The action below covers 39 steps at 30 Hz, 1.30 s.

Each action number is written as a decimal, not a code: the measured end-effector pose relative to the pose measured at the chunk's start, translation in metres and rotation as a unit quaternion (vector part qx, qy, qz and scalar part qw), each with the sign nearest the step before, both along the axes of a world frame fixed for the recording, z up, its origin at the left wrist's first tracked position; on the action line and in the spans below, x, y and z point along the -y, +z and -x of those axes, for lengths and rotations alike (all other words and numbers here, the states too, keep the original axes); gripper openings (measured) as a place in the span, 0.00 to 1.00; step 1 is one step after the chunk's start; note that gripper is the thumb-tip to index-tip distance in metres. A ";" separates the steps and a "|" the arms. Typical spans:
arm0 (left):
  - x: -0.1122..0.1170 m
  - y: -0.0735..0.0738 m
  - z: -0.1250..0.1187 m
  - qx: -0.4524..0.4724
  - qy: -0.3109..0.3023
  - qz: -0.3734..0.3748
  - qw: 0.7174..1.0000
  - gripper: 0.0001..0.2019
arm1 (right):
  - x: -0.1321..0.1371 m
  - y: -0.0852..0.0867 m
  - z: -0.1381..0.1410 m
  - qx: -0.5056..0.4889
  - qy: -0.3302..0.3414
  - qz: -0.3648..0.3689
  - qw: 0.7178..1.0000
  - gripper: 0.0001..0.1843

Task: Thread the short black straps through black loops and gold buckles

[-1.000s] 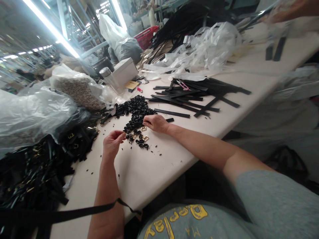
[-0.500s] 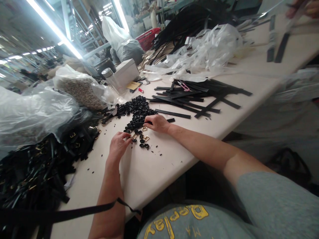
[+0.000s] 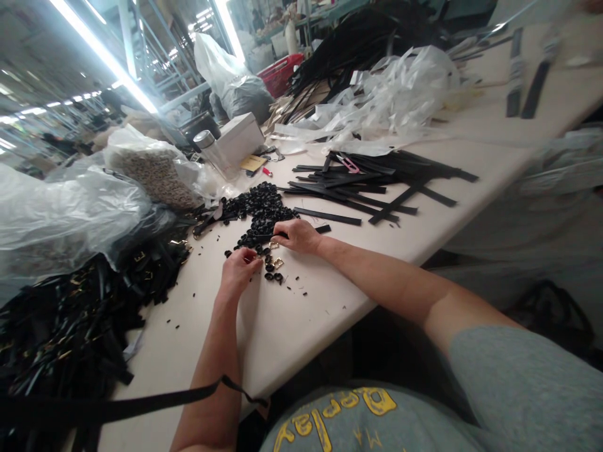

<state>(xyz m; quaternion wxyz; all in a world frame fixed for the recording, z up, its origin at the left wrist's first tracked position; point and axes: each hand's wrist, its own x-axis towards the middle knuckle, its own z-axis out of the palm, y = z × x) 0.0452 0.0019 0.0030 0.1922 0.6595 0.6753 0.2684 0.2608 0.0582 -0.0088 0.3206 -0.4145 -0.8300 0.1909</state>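
My left hand [image 3: 240,271] rests on the pale table [image 3: 282,326] with its fingers curled, pinching at small parts beside several gold metal buckles [image 3: 274,262]; what it holds is too small to name. My right hand [image 3: 298,235] is closed on one end of a black strap [image 3: 321,228], at the near edge of a heap of small black loops [image 3: 257,204]. A few loose black loops lie between the two hands.
Flat black straps [image 3: 377,182] lie spread at mid-table. Finished black straps with gold buckles [image 3: 80,314] pile at the left under clear plastic bags [image 3: 61,213]. A white box [image 3: 240,135], a metal cup [image 3: 207,145] and crumpled clear wrappers [image 3: 386,100] stand further back.
My left hand has dropped from above the table and moved right, onto the small parts by the buckles. My right hand has stayed on the strap.
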 end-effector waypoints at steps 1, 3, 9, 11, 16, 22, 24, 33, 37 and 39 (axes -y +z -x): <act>0.001 0.000 -0.001 0.006 0.002 0.001 1.000 0.05 | 0.000 0.000 0.000 -0.001 0.002 0.002 1.000 0.10; 0.005 0.000 -0.004 0.001 -0.004 -0.013 1.000 0.04 | 0.000 0.000 0.000 -0.002 0.006 0.004 1.000 0.10; 0.011 0.001 -0.007 -0.064 -0.087 -0.067 0.992 0.02 | -0.002 -0.002 0.000 -0.008 0.008 0.010 1.000 0.10; 0.012 0.004 -0.006 -0.075 -0.115 -0.060 0.989 0.02 | -0.002 -0.002 0.000 -0.007 0.011 0.016 1.000 0.10; 0.016 0.013 -0.006 -0.088 -0.150 -0.037 0.984 0.04 | -0.002 0.000 0.000 -0.009 0.011 0.024 1.000 0.11; 0.014 0.002 -0.006 0.081 -0.042 0.011 0.996 0.09 | -0.003 -0.001 0.000 -0.031 0.012 0.029 0.999 0.11; 0.012 0.000 -0.008 0.189 0.012 0.032 0.981 0.13 | -0.002 -0.001 0.001 -0.044 0.012 0.036 0.998 0.10; 0.012 0.009 -0.024 0.466 0.074 0.058 0.880 0.20 | 0.006 0.008 0.002 -0.136 0.075 0.091 0.984 0.07; 0.011 0.008 -0.027 0.505 0.089 0.055 0.857 0.20 | 0.010 0.010 0.002 -0.170 0.113 0.141 0.969 0.08; 0.010 0.008 -0.027 0.522 0.099 0.056 0.845 0.20 | 0.011 0.011 0.002 -0.188 0.127 0.176 0.958 0.09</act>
